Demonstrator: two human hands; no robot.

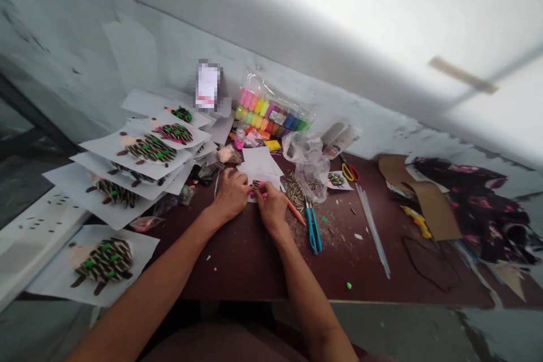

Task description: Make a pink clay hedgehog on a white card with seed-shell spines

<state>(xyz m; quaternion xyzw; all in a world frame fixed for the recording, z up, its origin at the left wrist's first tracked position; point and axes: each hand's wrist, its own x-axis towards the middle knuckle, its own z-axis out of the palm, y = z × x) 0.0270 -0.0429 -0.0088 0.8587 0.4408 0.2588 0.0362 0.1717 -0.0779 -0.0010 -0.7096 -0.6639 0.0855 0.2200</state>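
My left hand [232, 194] rests at the left side of a small pink piece [264, 194] set with dark striped seeds, on white paper [257, 163]. On the other side of the piece, my right hand [270, 202] has its fingers bent together at the pink edge; whatever may be between the fingertips is too small to tell. The left fingers are curled down at the piece and partly hidden. A pile of striped seeds [294, 192] lies to the right of my hands, beside an orange pencil-like tool [296, 212].
Teal-handled pliers [314, 230] lie right of my right forearm. Stacked hedgehog pictures [148, 150] stand at left. Behind are bagged coloured clays [271, 113] and a phone [207, 86]. Farther right are scissors [350, 171], clear glue sticks [373, 229] and a yellow glue gun [418, 220].
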